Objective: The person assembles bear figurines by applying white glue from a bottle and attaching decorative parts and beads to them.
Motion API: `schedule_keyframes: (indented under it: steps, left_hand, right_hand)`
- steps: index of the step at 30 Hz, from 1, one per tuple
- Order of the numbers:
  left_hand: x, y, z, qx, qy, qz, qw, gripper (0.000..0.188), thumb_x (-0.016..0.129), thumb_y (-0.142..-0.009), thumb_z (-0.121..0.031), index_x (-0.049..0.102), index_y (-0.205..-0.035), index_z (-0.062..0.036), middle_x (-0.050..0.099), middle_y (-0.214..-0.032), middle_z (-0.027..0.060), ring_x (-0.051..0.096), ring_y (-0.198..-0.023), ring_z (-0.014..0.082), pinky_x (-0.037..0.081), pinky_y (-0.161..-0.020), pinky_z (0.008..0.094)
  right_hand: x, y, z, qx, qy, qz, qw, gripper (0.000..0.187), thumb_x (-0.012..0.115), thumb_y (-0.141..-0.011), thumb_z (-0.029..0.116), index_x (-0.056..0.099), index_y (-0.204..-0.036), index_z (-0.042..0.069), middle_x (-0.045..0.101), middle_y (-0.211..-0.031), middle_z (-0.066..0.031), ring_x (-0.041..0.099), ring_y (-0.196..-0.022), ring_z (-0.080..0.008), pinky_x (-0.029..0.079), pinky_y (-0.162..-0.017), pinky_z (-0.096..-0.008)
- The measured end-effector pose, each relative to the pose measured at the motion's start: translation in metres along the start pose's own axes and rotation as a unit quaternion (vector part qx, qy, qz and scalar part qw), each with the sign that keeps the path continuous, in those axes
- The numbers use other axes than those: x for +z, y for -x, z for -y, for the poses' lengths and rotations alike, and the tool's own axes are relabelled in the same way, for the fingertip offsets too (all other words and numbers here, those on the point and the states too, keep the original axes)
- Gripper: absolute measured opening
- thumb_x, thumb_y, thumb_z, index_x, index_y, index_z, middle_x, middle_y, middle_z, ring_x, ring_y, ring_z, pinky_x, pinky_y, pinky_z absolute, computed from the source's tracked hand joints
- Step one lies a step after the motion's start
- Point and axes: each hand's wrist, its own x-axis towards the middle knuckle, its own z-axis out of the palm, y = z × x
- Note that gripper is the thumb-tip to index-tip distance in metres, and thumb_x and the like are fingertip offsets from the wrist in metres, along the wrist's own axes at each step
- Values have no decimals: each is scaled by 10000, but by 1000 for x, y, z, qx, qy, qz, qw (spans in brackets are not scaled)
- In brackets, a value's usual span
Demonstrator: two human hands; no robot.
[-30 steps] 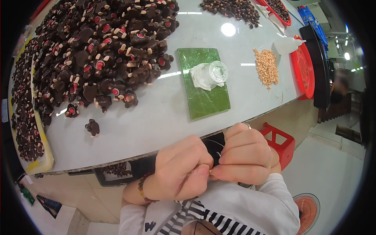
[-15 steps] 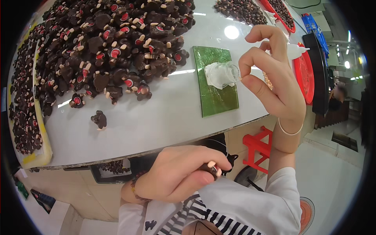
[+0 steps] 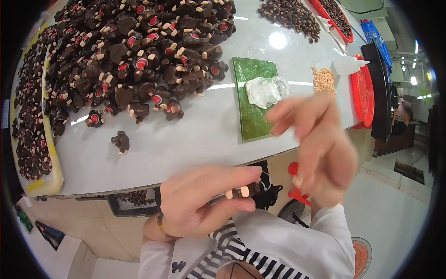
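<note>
Near the table's front edge, my left hand [image 3: 197,193] pinches a small dark-brown figurine [image 3: 253,189] with pale beige limbs between thumb and fingers. Just right of it, my right hand [image 3: 325,153] is in the air, smeared by motion; whether its fingertips hold anything cannot be made out. Beyond the right hand lies a green board [image 3: 255,128], carrying a clear plastic cup-like piece [image 3: 277,88] with whitish stuff at its base. To the right of the board is a little heap of beige pieces [image 3: 324,79]. A lone brown figurine [image 3: 121,142] sits on the table at left.
A large pile of brown figurines [image 3: 134,60] with red and beige parts covers the table's left. A yellow-edged tray [image 3: 55,172] holds more. Farther right are a white nozzle bottle [image 3: 347,66], a red tray [image 3: 364,100] and a pile of small brown pieces [image 3: 290,17].
My right hand has moved from beside the clear piece down toward my left hand. The left hand has shifted slightly left and turned the figurine. The beige heap has come into fuller view.
</note>
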Motion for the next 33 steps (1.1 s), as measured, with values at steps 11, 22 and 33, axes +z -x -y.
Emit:
schedule_keyframes:
  steps: [11, 22, 33]
  left_hand:
    - [18, 2, 4, 35, 34, -43, 998, 367, 791, -672, -47, 631, -994, 25, 660, -758, 119, 645, -621, 198, 500, -554, 268]
    - [15, -8, 6, 155, -67, 22, 985, 362, 747, -726, 10, 565, -1033, 68, 646, -720, 162, 654, -639, 216, 535, -573, 308]
    - [5, 2, -9, -119, 385, 15, 915, 301, 661, -803, -39, 585, -1057, 104, 645, -952, 196, 651, -845, 217, 502, -769, 306]
  right_hand:
    - [22, 25, -5, 86, -258, -11, 962, 231, 613, -870, 215, 482, -773, 51, 374, -969, -91, 596, -997, -367, 501, -850, -436]
    - [28, 30, -19, -4, -261, -52, 964, 86, 548, -807, -56, 500, -873, -27, 394, -910, -135, 462, -718, -171, 512, -845, -470]
    - [-71, 0, -4, -107, 320, -227, 913, 83, 608, -819, 30, 623, -901, 35, 615, -860, -86, 591, -810, -176, 495, -691, -271]
